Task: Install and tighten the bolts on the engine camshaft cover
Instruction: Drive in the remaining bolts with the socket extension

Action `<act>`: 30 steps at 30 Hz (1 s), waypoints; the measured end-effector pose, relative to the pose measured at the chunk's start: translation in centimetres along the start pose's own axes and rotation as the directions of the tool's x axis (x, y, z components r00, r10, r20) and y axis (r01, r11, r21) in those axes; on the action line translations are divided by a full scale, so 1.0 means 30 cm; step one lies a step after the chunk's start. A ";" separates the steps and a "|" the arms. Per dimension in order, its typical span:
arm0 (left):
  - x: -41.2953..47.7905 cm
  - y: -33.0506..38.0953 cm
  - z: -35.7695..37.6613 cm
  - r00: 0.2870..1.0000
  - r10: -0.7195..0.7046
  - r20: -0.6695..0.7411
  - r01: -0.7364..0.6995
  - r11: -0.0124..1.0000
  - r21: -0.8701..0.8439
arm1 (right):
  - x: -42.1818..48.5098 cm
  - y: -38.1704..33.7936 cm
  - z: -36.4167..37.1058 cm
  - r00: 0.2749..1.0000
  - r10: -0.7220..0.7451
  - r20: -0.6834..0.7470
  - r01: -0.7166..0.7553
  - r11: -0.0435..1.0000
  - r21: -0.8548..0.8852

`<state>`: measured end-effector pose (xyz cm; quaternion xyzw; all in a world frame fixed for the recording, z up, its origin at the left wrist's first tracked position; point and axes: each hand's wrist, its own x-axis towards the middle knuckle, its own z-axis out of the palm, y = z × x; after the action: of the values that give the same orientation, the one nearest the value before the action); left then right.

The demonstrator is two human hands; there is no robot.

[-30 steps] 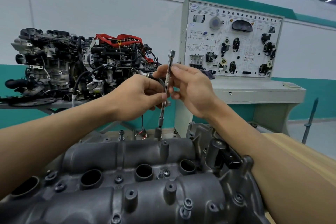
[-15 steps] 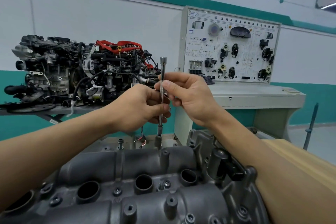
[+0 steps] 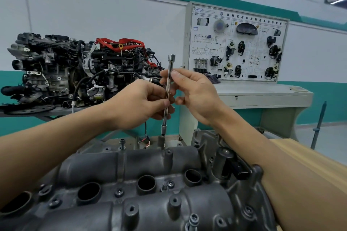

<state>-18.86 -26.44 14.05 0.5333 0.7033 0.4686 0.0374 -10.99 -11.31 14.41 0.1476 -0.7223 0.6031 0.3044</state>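
At far left, a complete engine (image 3: 75,73) sits on a stand against the wall. A loose bolt (image 3: 122,143) stands proud at the far edge of the dark camshaft cover (image 3: 131,165), which fills the foreground. Above that edge the left hand (image 3: 139,105) pinches the lower shaft of a slim extension bar (image 3: 168,82) between thumb and curled fingers. The bar stands nearly upright, with its socket (image 3: 161,139) down on the cover's far rim, just right of the bolt. The right hand (image 3: 197,95) pinches the bar's knurled section higher up, thumb on top. Behind it is a wiring training board (image 3: 238,43), and at right the wooden desk (image 3: 309,174).
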 end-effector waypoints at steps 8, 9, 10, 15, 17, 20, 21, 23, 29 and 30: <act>-0.007 -0.005 0.018 0.986 0.037 -0.164 -0.038 0.999 -0.002 | -0.009 0.003 0.000 0.994 -0.059 -0.093 0.052 0.996 -0.079; -0.007 -0.002 0.017 0.987 0.029 -0.159 -0.030 1.000 -0.001 | -0.011 -0.001 0.002 0.996 -0.051 -0.067 0.046 0.996 -0.073; -0.006 0.002 0.014 0.991 0.022 -0.135 -0.021 1.000 0.005 | -0.010 -0.002 0.003 0.999 -0.039 -0.035 0.037 0.997 -0.066; -0.006 0.019 0.005 1.000 -0.022 0.001 0.022 0.999 0.037 | -0.016 -0.018 0.011 0.999 -0.024 0.026 0.025 0.999 -0.039; -0.009 0.019 0.015 0.999 -0.019 -0.028 0.020 0.999 0.044 | -0.017 -0.019 0.011 0.999 -0.046 -0.021 0.044 0.996 -0.073; -0.019 0.016 0.033 0.993 0.015 -0.116 -0.006 0.997 0.074 | -0.014 -0.016 0.011 0.993 -0.077 -0.088 0.068 0.992 -0.103; -0.021 0.017 0.035 0.989 0.023 -0.147 -0.011 0.997 0.082 | -0.015 -0.014 0.011 0.991 -0.086 -0.104 0.074 0.991 -0.109; -0.021 0.016 0.036 0.984 0.025 -0.175 -0.011 0.997 0.080 | -0.014 -0.007 0.008 0.989 -0.094 -0.116 0.083 0.992 -0.099; -0.015 0.014 0.030 0.999 -0.021 -0.026 0.022 0.998 0.052 | -0.018 -0.021 0.005 0.999 -0.032 0.017 0.032 0.999 -0.043; -0.015 0.014 0.029 1.000 -0.022 -0.013 0.022 0.999 0.050 | -0.017 -0.018 0.005 0.999 -0.038 0.010 0.038 0.998 -0.059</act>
<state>-17.89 -26.25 13.65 0.5232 0.7208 0.4539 0.0249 -10.32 -11.65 14.52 0.1550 -0.7382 0.5749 0.3169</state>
